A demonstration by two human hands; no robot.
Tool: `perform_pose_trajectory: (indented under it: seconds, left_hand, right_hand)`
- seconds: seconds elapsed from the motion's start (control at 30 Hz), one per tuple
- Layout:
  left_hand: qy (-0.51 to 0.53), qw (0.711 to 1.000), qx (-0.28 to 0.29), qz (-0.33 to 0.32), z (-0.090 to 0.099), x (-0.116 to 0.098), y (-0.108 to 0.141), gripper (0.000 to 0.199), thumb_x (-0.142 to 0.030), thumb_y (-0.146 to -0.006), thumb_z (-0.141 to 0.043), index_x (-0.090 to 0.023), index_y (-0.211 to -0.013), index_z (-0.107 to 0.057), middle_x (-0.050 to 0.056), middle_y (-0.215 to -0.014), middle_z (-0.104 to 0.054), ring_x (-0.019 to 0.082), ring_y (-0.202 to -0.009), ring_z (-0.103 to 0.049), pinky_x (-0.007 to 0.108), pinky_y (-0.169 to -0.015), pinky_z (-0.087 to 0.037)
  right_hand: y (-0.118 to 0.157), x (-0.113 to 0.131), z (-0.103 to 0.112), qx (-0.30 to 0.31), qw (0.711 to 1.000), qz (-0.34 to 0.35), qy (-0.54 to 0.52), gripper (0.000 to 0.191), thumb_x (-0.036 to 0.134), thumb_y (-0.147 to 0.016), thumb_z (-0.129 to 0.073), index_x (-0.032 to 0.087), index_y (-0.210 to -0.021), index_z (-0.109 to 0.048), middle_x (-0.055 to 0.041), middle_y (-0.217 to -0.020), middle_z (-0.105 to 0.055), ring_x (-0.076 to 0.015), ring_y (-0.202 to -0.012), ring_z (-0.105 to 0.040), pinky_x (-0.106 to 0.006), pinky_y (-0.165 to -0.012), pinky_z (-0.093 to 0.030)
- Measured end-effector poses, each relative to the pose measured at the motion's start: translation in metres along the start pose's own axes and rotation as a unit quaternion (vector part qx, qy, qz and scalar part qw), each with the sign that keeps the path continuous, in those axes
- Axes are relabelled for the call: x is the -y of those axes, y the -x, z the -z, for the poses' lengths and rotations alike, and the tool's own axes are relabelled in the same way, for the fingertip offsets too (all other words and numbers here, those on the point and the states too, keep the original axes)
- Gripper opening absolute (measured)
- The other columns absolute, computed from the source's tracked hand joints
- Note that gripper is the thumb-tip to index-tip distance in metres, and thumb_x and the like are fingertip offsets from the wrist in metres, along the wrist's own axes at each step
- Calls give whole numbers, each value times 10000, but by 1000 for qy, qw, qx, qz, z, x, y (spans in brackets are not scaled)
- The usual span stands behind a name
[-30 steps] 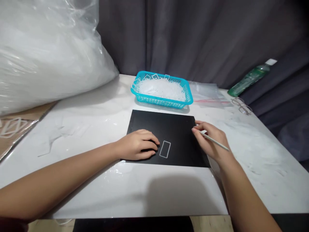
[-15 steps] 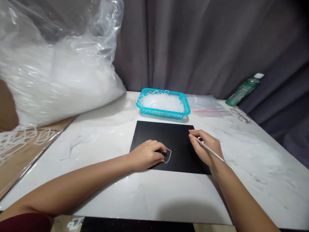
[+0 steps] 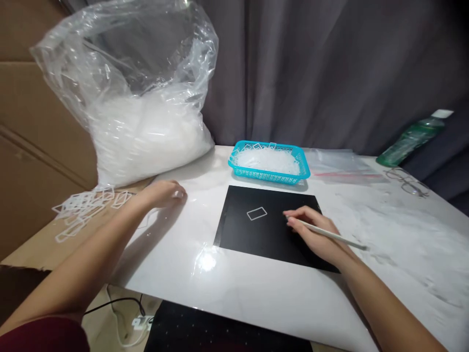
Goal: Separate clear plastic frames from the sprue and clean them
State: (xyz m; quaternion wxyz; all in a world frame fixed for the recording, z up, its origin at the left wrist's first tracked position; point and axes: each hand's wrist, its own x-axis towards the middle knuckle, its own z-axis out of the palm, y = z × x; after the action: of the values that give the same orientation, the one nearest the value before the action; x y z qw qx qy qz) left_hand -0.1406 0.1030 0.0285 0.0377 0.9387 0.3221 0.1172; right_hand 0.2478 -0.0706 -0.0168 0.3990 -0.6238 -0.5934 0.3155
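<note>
My right hand (image 3: 315, 232) pinches a slender white pen-like stick (image 3: 335, 235) over the right part of a black rectangular mat (image 3: 242, 239). Its tip points left, near the fingertips. On the mat's upper left part lies a small thin white rectangular frame (image 3: 257, 213), apart from both hands. My left hand (image 3: 164, 194) is left of the mat, low over the white table, with its fingers curled together. Whatever those fingers hold, if anything, is too small to make out. Just below that hand, a faint frame outline (image 3: 145, 221) shows on the table.
Behind the mat stands a turquoise basket (image 3: 269, 179) filled with small white pieces. A large clear bag (image 3: 146, 132) of white material stands at the left. Loose white frames (image 3: 82, 208) lie on cardboard. Plastic bags (image 3: 337, 161), glasses (image 3: 408, 186) and a green bottle (image 3: 410, 139) are at the right.
My left hand has moved from the mat to the left side of the table, baring the frame on the mat. The view has shifted left. My right hand still holds the stick.
</note>
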Motion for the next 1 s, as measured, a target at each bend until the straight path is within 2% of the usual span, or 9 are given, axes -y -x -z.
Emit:
perform_pose_trajectory:
  seconds: [0.1,0.17,0.37,0.47,0.57,0.7,0.8,0.9,1.0]
  left_hand:
    - [14,999,45,16,8,14,18,334,-381,-872,-519,-95,-746,-636,-29,-691,-566,49,-554,-483,126,-510,-353]
    - [32,997,68,20,8,11,18,323,-378,-871,-510,-107,-721,-601,-33,-673,-541,46,-549,-468,126,-503,-347]
    - [142,982,125,3,3,-45,-14,271,-410,-946,-411,-172,-830,-466,-24,-673,-511,76,-557,-460,175,-510,-389]
    - [368,908,197,-28,-15,-91,-34,279,-445,-934,-440,-185,-840,-410,-34,-647,-448,82,-539,-429,190,-483,-361]
    - [456,852,256,-31,-40,-127,-49,317,-501,-928,-427,-198,-855,-373,-19,-697,-517,83,-538,-462,196,-489,-390]
    - [398,893,210,-14,-64,-147,-60,319,-495,-956,-349,-198,-850,-391,-10,-709,-565,102,-562,-502,211,-528,-397]
    - [357,920,162,16,-70,-151,-61,285,-457,-960,-361,-199,-849,-412,-22,-653,-553,120,-588,-531,211,-538,-381]
    - [379,909,170,18,-68,-151,-56,268,-453,-961,-361,-203,-881,-413,-45,-590,-524,113,-536,-528,197,-498,-362]
    - [436,876,208,7,-64,-146,-52,292,-478,-932,-438,-204,-1031,-411,-72,-568,-494,99,-471,-515,181,-456,-360]
  right_hand:
    - [-2,7,-27,163,956,-95,-225,291,478,-834,-603,191,-874,-587,-106,-1100,-681,-212,-935,-686,-360,-777,-572]
    - [-12,12,-43,189,935,-107,-282,296,472,-806,-642,182,-819,-585,-104,-1101,-682,-208,-999,-665,-357,-843,-551]
    - [-70,11,-62,49,963,-43,-262,312,471,-709,-717,180,-726,-607,-43,-901,-694,-189,-925,-640,-335,-854,-501]
    - [-85,11,-60,-18,963,-28,-269,321,497,-716,-692,195,-739,-584,-31,-974,-681,-177,-951,-621,-311,-857,-490]
    - [-74,16,-57,-30,956,-35,-289,319,520,-750,-651,220,-797,-552,-31,-1094,-667,-176,-998,-630,-303,-829,-515]
    - [-37,24,-54,29,945,-102,-309,388,622,-847,-482,248,-951,-501,-52,-907,-716,-183,-783,-700,-336,-676,-564]
    - [-13,24,-54,92,937,-122,-315,394,616,-832,-526,231,-846,-445,-12,-771,-680,-159,-696,-682,-308,-633,-563]
    - [-3,22,-53,127,945,-85,-290,421,450,-755,-705,227,-735,-349,37,-710,-596,-137,-673,-643,-280,-614,-552]
    - [-1,20,-50,134,958,-65,-244,413,370,-766,-696,234,-714,-310,47,-666,-544,-127,-607,-599,-247,-520,-501]
